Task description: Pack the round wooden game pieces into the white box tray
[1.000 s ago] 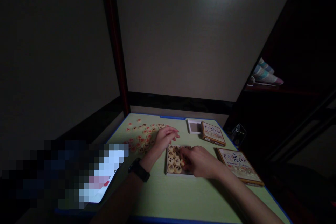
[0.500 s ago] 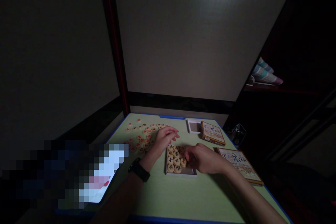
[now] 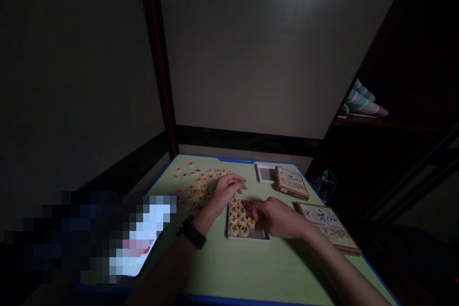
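Round wooden Chinese chess pieces (image 3: 234,219) lie in rows in the left part of a shallow box tray (image 3: 258,233) on the green table. Over the tray's right side reaches my right hand (image 3: 279,217), its fingers closed at a piece in the third row from the left; the fingertips are shaded and partly hidden. My left hand (image 3: 228,187), with a dark watch on its wrist, hovers at the tray's far left corner. Its fingers are loosely bent and apart, with nothing seen in them. Beyond it, loose chess pieces (image 3: 191,187) with red or black characters are scattered on the table.
A second tray (image 3: 266,173) is at the back right, with a printed box lid (image 3: 291,182) leaning on its edge. Another printed lid (image 3: 328,227) lies near the table's right edge. At the left, a bright blurred-out screen (image 3: 143,244) stands by the table edge.
The view has shifted very slightly. Both hands stay in nearly the same place, and the pieces in the tray look unchanged.
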